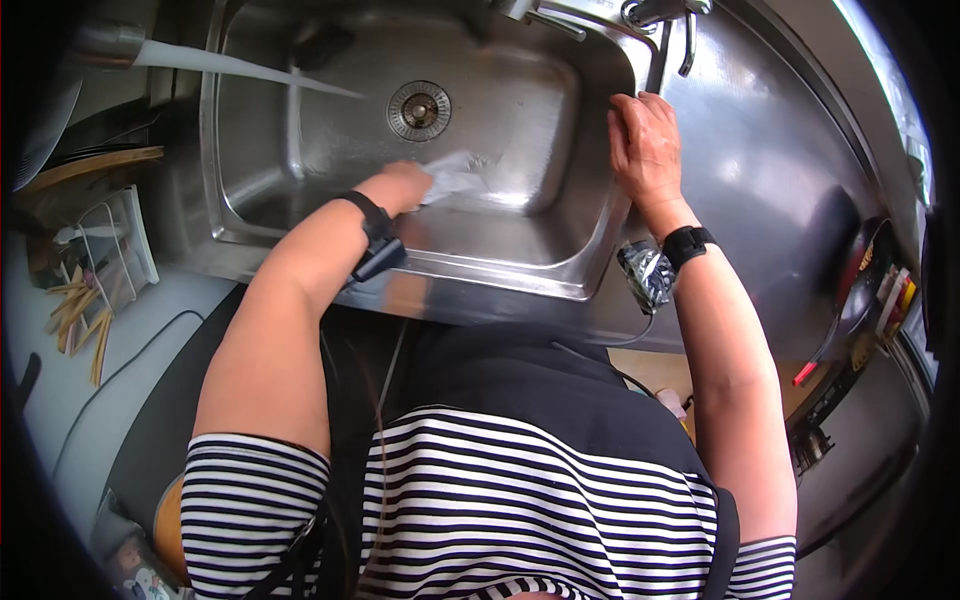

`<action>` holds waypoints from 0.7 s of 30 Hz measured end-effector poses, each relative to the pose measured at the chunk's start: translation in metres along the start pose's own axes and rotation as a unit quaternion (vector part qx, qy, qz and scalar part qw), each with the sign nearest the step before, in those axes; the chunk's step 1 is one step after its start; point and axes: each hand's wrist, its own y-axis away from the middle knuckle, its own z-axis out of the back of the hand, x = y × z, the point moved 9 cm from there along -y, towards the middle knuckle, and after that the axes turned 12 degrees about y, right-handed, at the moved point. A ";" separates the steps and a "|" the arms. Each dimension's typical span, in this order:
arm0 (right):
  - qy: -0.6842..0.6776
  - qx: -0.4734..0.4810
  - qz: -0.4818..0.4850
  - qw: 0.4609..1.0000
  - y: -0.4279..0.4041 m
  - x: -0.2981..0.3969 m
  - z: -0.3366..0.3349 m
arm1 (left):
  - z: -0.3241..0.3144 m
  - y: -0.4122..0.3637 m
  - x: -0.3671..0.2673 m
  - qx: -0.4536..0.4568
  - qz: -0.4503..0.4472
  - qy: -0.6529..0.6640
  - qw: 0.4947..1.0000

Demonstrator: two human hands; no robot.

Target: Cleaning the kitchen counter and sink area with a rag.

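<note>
My left hand (403,186) reaches into a stainless steel sink (551,271) and grips a crumpled white cloth (452,177), blurred, low over the basin floor. The cloth lies just below and right of the round drain strainer (419,111). My right hand (646,144) is at the sink's right rim, wet, with its fingers partly bent, thumb apart and nothing visible in it. Its fingertips overlap the rim; whether they press on it is unclear. From a metal spout (112,45) at upper left, a stream of water (225,64) runs down toward the drain.
Chrome tap fittings (660,15) stand behind the sink. A plastic-wrapped device (646,276) with a cable lies on the steel counter (750,172) beside my right wrist. At far right is a frying pan (862,281) with a red-tipped handle. Wooden chopsticks (82,315) and a rack fill the left.
</note>
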 end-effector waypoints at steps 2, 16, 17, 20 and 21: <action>-0.001 0.004 0.002 1.000 0.001 -0.004 -0.001 | 0.028 0.014 0.031 -0.027 -0.007 0.048 0.998; 0.000 0.024 -0.005 1.000 -0.004 0.001 0.001 | 0.207 0.061 0.201 -0.326 -0.256 0.898 0.145; 0.000 0.022 -0.002 1.000 -0.003 0.004 0.002 | 0.221 0.053 0.181 -0.296 -0.336 0.891 0.082; -0.004 0.030 -0.003 1.000 -0.006 0.005 0.001 | 0.242 0.038 0.118 -0.486 -0.282 0.825 0.066; -0.002 0.029 0.000 1.000 -0.005 0.005 0.002 | 0.243 0.033 0.090 -0.497 -0.292 0.815 0.065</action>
